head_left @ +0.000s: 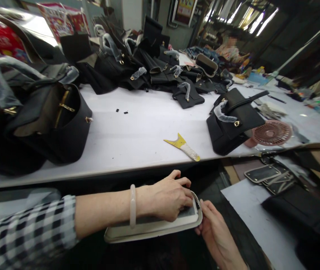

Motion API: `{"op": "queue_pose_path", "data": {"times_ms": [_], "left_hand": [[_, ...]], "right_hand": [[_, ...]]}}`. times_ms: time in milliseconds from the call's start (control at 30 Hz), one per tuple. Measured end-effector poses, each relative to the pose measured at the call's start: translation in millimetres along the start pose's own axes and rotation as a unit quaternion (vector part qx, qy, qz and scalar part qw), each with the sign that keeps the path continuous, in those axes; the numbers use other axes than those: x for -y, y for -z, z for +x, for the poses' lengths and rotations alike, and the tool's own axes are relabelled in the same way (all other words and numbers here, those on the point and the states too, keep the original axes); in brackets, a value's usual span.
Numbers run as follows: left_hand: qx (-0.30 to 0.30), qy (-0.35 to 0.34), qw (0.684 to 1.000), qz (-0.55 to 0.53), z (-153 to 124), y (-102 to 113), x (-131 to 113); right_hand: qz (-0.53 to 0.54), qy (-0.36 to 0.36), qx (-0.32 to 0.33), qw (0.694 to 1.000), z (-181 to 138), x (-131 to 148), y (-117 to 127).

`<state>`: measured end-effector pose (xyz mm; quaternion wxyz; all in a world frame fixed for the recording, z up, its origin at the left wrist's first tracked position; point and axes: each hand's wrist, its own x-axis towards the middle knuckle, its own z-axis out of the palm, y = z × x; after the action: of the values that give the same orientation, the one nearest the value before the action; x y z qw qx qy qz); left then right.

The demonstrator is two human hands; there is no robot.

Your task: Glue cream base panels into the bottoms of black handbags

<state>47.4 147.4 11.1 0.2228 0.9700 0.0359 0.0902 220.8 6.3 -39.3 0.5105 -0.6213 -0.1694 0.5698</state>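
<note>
A long, rounded piece with a raised pale rim (pixel 154 233) and a grey inner face lies low in front of me, like a bag part whose exact kind I cannot make out. My left hand (pixel 168 197) reaches over it with curled fingers, their tips down inside the right end; whatever they grip is hidden. At that same end, my right hand (pixel 215 228) pinches the rim between thumb and fingers. A pale bangle (pixel 132 206) circles my left wrist. On the white table beyond lies a yellow, fork-ended tool (pixel 181 146) with a white-wrapped handle.
Black handbags stand at left (pixel 61 131) and right (pixel 227 127); a heap of them (pixel 148 63) covers the table's back. A pink fan (pixel 271 133) sits beside the right bag. Pale-edged black pieces (pixel 263 173) lie lower right. Another person (pixel 230 50) is far behind.
</note>
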Motion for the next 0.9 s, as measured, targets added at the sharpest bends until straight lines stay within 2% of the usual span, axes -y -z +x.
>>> {"op": "queue_pose_path", "data": {"times_ms": [233,400,700,900], "left_hand": [[0.010,-0.005,0.999,-0.044,-15,-4,6],[-0.023,-0.003,1.000,-0.005,-19,-3,2],[-0.038,0.054,0.998,-0.008,-44,8,-2],[-0.042,0.142,0.988,-0.041,-77,19,-7]], "right_hand": [[0.028,-0.071,0.071,0.995,-1,15,2],[-0.013,-0.093,0.102,0.990,0,24,2],[-0.098,-0.137,0.174,0.970,13,36,13],[-0.124,-0.165,0.220,0.953,25,43,16]]}}
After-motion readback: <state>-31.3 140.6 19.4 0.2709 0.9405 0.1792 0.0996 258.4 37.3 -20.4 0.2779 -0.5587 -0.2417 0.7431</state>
